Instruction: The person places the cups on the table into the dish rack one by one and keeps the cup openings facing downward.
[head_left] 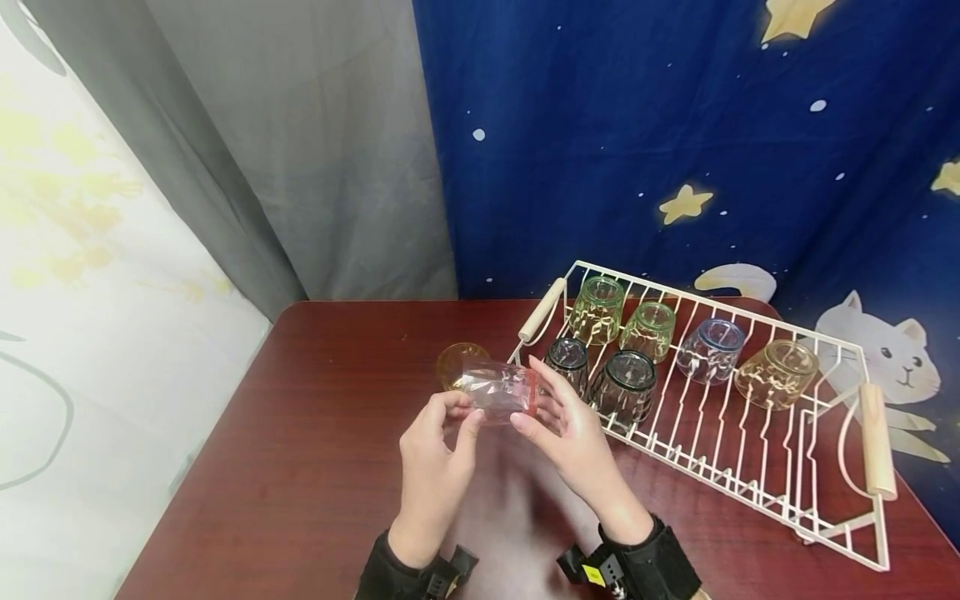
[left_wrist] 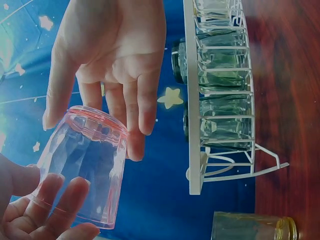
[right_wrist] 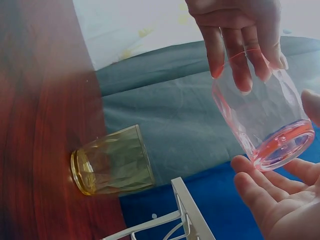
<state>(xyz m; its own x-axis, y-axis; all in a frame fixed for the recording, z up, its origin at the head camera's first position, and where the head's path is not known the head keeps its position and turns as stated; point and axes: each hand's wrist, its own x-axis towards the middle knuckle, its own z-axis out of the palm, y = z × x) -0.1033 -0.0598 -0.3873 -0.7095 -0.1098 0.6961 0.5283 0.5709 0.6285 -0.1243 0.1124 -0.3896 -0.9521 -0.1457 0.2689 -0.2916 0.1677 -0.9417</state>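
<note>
A clear pink-tinted drinking glass [head_left: 495, 392] lies on its side in the air between the two hands, its pink base toward the right. My left hand [head_left: 438, 450] pinches it near the rim, the fingers reaching over the rim in the right wrist view. My right hand [head_left: 573, 433] is around the base, with fairly straight fingers [left_wrist: 132, 115] touching the base edge and the thumb standing a little off it in the left wrist view. Behind the pink glass, a yellow glass [right_wrist: 115, 162] stands upright on the table.
A white wire rack [head_left: 738, 492] with wooden handles stands at the right. Upside down in it are two green glasses [head_left: 597, 310], two dark glasses [head_left: 624, 392], a blue glass [head_left: 708, 354] and an amber glass [head_left: 776, 375]. Curtains hang behind the dark red table [head_left: 322, 433].
</note>
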